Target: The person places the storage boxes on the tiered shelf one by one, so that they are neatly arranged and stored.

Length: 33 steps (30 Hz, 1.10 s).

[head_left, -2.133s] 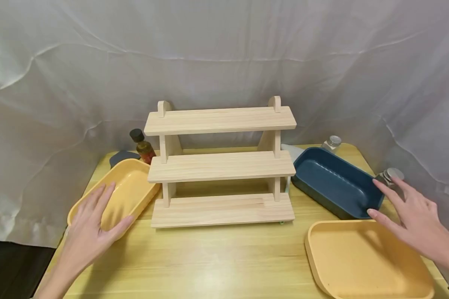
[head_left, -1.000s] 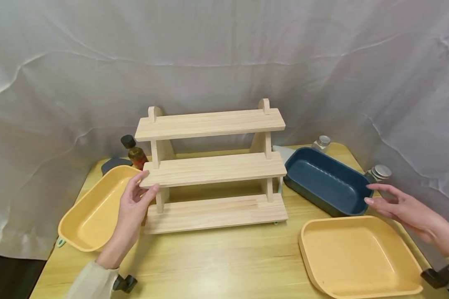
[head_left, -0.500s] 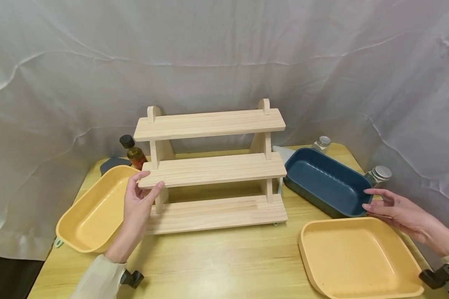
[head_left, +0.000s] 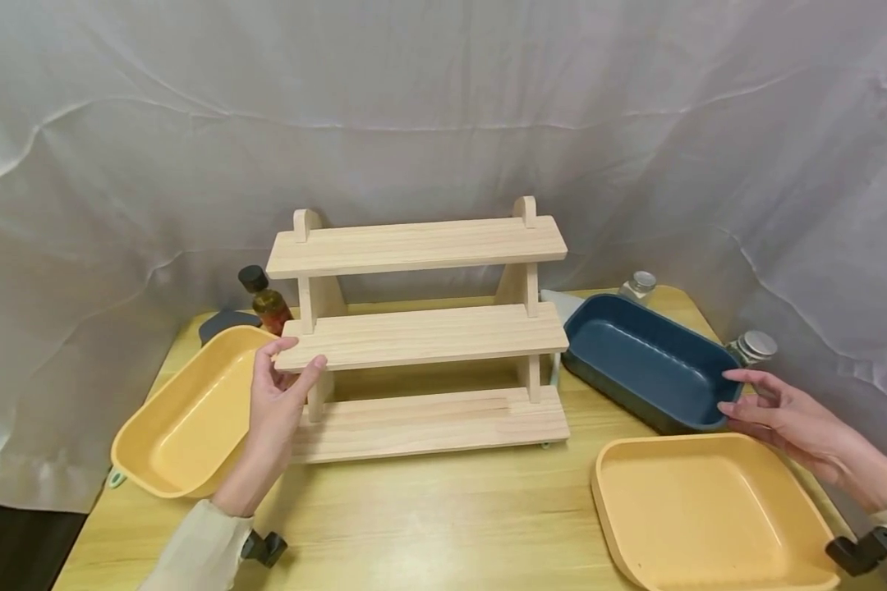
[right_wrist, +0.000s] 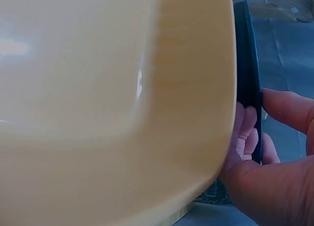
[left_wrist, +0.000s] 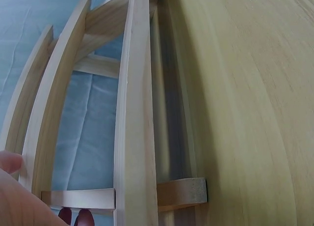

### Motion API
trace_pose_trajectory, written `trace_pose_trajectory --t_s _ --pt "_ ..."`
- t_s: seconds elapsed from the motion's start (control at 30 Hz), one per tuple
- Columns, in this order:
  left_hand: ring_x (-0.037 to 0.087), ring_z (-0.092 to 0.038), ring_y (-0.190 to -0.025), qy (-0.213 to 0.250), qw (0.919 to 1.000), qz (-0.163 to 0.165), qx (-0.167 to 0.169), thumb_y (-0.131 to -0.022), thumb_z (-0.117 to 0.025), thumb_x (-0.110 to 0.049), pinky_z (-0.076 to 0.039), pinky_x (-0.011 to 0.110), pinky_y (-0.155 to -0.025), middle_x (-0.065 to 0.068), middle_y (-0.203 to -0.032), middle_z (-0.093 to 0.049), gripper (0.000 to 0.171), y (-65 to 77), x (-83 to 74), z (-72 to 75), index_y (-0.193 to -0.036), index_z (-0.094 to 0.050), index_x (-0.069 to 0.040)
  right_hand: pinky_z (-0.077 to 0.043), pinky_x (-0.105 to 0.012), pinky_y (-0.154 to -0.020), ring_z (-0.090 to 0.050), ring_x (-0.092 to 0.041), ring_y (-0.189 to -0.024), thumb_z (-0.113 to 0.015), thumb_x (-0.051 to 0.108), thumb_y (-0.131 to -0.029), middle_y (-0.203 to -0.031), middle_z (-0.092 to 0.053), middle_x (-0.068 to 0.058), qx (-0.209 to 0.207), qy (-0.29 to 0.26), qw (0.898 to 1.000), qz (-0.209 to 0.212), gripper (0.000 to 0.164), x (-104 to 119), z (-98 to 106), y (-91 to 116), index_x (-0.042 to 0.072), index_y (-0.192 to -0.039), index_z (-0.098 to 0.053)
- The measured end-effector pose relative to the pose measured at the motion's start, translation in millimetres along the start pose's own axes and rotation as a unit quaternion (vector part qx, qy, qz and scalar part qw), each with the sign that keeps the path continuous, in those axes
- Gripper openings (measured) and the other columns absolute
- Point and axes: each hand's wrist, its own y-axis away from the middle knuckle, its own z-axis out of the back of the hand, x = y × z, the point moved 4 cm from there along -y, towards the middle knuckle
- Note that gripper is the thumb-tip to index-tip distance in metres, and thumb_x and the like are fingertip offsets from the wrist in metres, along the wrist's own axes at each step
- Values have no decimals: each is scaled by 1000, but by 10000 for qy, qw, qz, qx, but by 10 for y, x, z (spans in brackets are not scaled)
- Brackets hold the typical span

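Observation:
A three-tier wooden display shelf (head_left: 421, 336) stands in the middle of the table. My left hand (head_left: 277, 406) grips the left end of its middle board, thumb on the front edge. In the left wrist view, fingertips (left_wrist: 84, 217) show by the shelf's side support. At the right, a dark blue tray (head_left: 646, 361) sits at a slant. My right hand (head_left: 798, 423) pinches its near right corner; in the right wrist view the thumb (right_wrist: 287, 108) lies against the tray's wall, with other fingers across from it.
A yellow tray (head_left: 192, 410) lies left of the shelf, and a wider yellow tray (head_left: 710, 509) in front of the blue one. Behind are a black-capped bottle (head_left: 268, 304), a dark flat piece (head_left: 225, 324) and two silver-lidded jars, one a jar (head_left: 754, 346) near my right hand.
My left hand has moved from over the left yellow tray to the shelf's middle board. My right hand has closed on the blue tray's corner. Little differs over the last half second.

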Motion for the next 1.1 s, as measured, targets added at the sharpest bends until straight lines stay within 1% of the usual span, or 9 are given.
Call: trace_pose_trajectory --t_s 0.13,0.27,0.37,0.5,0.6,0.67,0.8,0.93,1.1 --pt "16 -50 -91 -142 9999 23 -22 -104 -79 -23 -42 21 -67 3 -114 -44 48 -17 0 7 -142 -50 -19 -63 -33 -86 -76 -21 -96 -56 -11 -109 -94 -61 -9 -169 -106 9997 140 49 49 -12 14 31 -134 -63" --pt "18 -48 -90 -164 9998 51 -26 -104 -80 -25 -41 21 -64 4 -114 -44 50 -26 8 23 -143 -49 -19 -63 -33 -86 -77 -21 -98 -53 -13 -109 -93 -64 -9 -52 -443 9979 464 52 84 -35 42 27 -140 -62" --pt "20 -47 -92 -191 9998 39 -6 -104 -80 -25 -41 22 -65 3 -117 -44 51 -30 8 23 -144 -49 -18 -62 -33 -88 -77 -21 -105 -52 -14 -109 -95 -65 -10 92 -663 9949 760 53 107 -49 58 25 -143 -62" --pt "19 -48 -91 -186 9998 43 32 -104 -80 -26 -41 22 -65 3 -117 -43 52 -33 9 16 -145 -48 -18 -61 -32 -90 -76 -21 -109 -50 -16 -109 -98 -64 -9 45 -823 9918 976 56 129 -55 85 24 -146 -62" --pt "17 -49 -89 -192 9998 66 36 -104 -80 -26 -41 22 -63 4 -115 -44 52 -29 9 -2 -144 -48 -19 -61 -29 -89 -76 -17 -111 -48 -16 -109 -99 -64 -7 -128 -685 9922 1033 58 158 -44 134 26 -147 -62" --pt "16 -49 -87 -196 9998 100 23 -103 -80 -26 -41 22 -63 5 -113 -45 51 -25 10 -7 -143 -49 -20 -61 -27 -88 -75 -16 -109 -50 -15 -110 -99 -64 -6 -258 -554 9925 1054 57 184 -37 165 26 -146 -63" --pt "14 -48 -83 -209 9996 166 -27 -103 -81 -27 -41 22 -61 6 -107 -47 50 -20 7 -14 -142 -49 -21 -61 -26 -84 -74 -14 -109 -51 -14 -110 -98 -64 -5 -394 -344 9929 1072 56 258 -27 227 27 -146 -64" --pt "14 -48 -82 -210 9996 202 -48 -103 -81 -29 -40 22 -60 7 -105 -47 52 -18 2 -5 -142 -48 -22 -61 -26 -83 -75 -14 -106 -48 -14 -110 -99 -65 -5 -404 -369 9929 1051 58 319 -37 267 28 -146 -65" --pt "14 -48 -84 -211 9996 211 16 -103 -80 -30 -39 22 -60 7 -110 -45 52 -20 -6 -9 -143 -47 -22 -61 -27 -83 -75 -16 -103 -44 -16 -111 -98 -68 -5 -339 -611 9901 1218 60 387 -45 323 26 -146 -67"
